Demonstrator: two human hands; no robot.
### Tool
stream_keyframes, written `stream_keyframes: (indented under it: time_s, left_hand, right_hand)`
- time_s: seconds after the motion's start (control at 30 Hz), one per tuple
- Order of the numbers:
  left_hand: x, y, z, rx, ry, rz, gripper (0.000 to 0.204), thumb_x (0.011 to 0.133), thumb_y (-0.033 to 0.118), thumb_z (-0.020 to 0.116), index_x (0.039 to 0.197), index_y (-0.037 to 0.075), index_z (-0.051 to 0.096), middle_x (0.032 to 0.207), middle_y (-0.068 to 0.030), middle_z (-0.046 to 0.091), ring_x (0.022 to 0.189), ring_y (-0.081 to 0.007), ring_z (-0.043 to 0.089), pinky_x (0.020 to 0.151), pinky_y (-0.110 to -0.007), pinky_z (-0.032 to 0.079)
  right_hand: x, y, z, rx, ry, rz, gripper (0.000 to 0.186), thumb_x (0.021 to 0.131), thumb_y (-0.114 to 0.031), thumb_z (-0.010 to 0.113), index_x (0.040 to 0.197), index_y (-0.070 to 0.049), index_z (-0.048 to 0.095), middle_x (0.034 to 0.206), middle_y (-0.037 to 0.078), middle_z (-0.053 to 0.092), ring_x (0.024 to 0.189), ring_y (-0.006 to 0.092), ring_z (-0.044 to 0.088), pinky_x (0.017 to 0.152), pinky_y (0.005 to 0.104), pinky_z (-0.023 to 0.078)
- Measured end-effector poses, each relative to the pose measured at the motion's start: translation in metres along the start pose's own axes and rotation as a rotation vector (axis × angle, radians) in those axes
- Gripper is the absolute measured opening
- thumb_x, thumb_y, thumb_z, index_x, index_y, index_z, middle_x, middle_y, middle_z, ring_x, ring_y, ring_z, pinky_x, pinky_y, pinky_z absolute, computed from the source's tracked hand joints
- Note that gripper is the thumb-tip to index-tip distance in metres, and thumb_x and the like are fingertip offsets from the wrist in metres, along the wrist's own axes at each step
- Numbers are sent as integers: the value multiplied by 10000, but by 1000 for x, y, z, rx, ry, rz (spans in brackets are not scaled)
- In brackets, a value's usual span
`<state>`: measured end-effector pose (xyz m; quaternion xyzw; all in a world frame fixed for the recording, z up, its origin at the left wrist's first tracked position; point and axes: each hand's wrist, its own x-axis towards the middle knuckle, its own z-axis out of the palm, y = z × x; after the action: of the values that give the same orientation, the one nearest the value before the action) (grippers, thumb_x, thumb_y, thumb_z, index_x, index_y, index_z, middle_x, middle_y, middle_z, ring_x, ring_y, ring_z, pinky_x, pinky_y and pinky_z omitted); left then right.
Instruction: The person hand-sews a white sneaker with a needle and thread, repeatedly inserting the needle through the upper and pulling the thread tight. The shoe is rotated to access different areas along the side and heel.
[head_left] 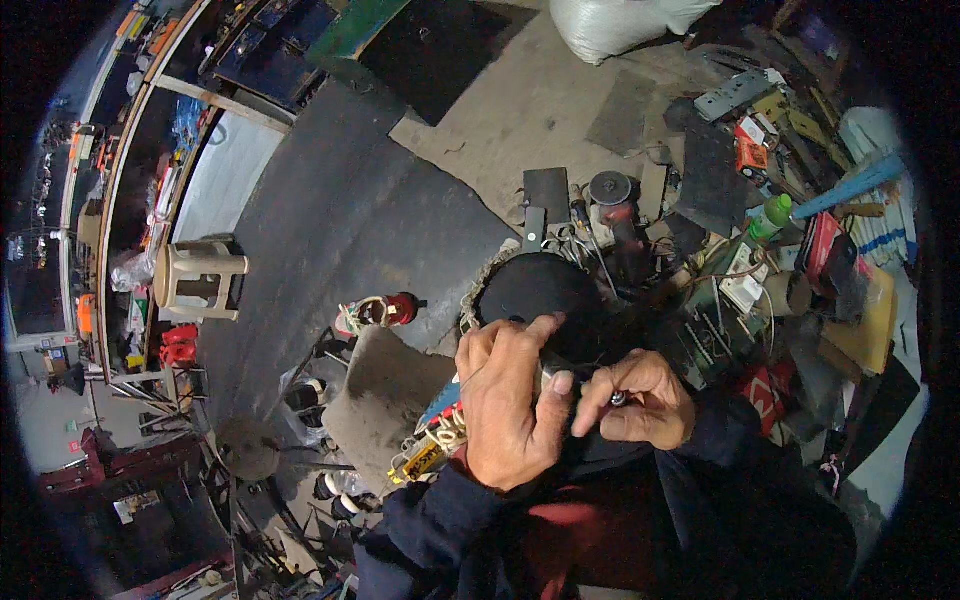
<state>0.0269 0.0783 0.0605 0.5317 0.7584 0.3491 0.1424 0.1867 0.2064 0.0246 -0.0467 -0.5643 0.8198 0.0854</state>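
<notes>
My left hand (505, 425) bends over a black rounded thing (538, 290) in front of me, its thumb and fingers closed on the near part. What kind of thing it is, I cannot make out in the dark. Close by on the right, the fingers of my right hand (660, 405) are curled around a small dark tool (618, 398), of which just a shiny rounded end shows. The tool's other end is hidden. A pale braided cord (472, 300) runs along the left edge of the black thing.
Beyond my hands, an angle grinder (622, 220) lies among several hand tools. Clutter at the right includes a green bottle (770, 218) and a white socket strip (743, 280). To the left are a red and white shoe (375, 312), a beige stool (202, 280) and a grey padded seat (385, 405).
</notes>
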Motion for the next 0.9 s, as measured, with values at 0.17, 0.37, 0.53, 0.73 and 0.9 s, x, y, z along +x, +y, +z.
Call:
stream_keyframes:
  time_s: [0.17, 0.37, 0.53, 0.73, 0.9]
  left_hand:
    - [3, -4, 10, 112, 19, 3, 401, 828, 222, 620, 1183, 35, 630, 1004, -154, 593, 1046, -371, 536, 1073, -541, 301]
    - [2, -16, 14, 102, -4, -9, 433, 797, 229, 609, 1190, 49, 633, 1008, -136, 598, 1047, -355, 535, 1091, -553, 280]
    - [0, -18, 14, 113, -2, -9, 461, 820, 221, 594, 1249, 55, 616, 1037, -136, 602, 1070, -351, 531, 1120, -555, 250]
    - [-5, -10, 15, 169, 18, 26, 481, 851, 212, 589, 1302, 45, 586, 1050, -139, 589, 1081, -357, 531, 1117, -559, 261]
    - [-9, -9, 7, 67, 72, 62, 538, 877, 277, 641, 1346, 26, 557, 1053, -152, 583, 1064, -363, 525, 1083, -551, 299]
  right_hand:
    - [-2, 38, 11, -98, 223, -95, 300, 896, -211, 732, 712, -46, 561, 617, 17, 512, 538, 74, 440, 505, 278, 328]
    - [-8, 69, 20, 40, 380, -190, 275, 913, -195, 714, 736, -40, 571, 616, 22, 511, 535, 103, 454, 506, 294, 335]
    - [-14, 71, 23, 322, 453, -117, 186, 913, -188, 710, 824, -31, 665, 652, -9, 515, 590, 93, 458, 541, 294, 362]
    - [-19, 56, 30, 323, 445, -59, 591, 944, -507, 670, 636, -99, 373, 590, -21, 312, 517, 91, 278, 498, 301, 191]
    - [-21, 28, 26, 187, 475, -42, 408, 949, -430, 667, 959, -37, 560, 717, -5, 428, 604, 73, 355, 537, 251, 269]
